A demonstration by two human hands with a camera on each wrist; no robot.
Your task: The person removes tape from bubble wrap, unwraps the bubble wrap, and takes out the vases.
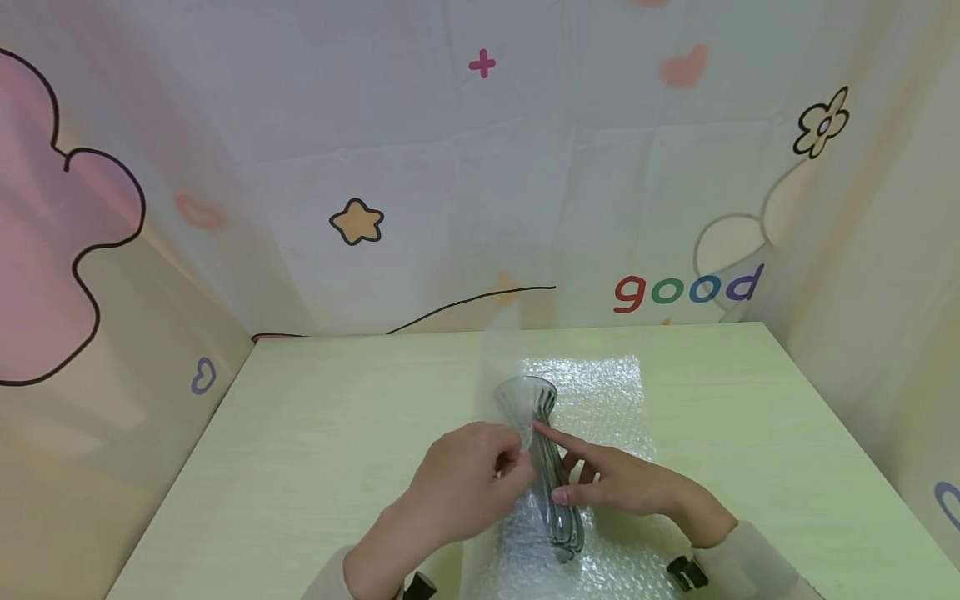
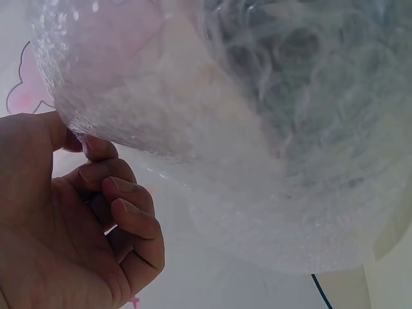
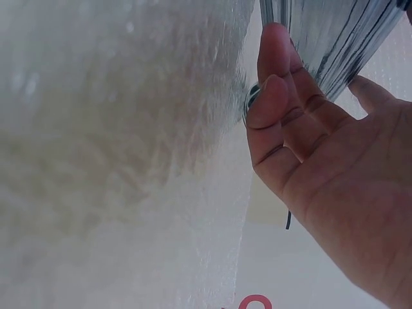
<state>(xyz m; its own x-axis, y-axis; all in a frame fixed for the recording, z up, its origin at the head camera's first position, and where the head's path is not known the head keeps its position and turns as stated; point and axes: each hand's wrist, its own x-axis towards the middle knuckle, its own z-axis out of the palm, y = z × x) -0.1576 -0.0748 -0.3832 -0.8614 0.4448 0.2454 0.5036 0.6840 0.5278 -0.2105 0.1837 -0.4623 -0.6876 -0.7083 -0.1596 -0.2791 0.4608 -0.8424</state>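
Note:
A smoky clear ribbed glass vase (image 1: 557, 508) lies on a sheet of bubble wrap (image 1: 603, 396), its flared mouth pointing away from me. My left hand (image 1: 472, 479) pinches the lifted left edge of the wrap between thumb and index finger, the other fingers curled. That raised wrap (image 2: 257, 219) hangs beside and partly over the vase's left side. My right hand (image 1: 630, 482) holds the vase from the right, index finger stretched along its neck and thumb on the body. In the right wrist view, fingers and thumb lie on either side of the ribbed glass (image 3: 341, 38).
The pale table (image 1: 337, 417) extends to both sides of the wrap. Behind it hangs a printed cloth backdrop (image 1: 420, 167), with further cloth along the left and right sides. Dark straps or clips (image 1: 687, 573) show near both sleeves.

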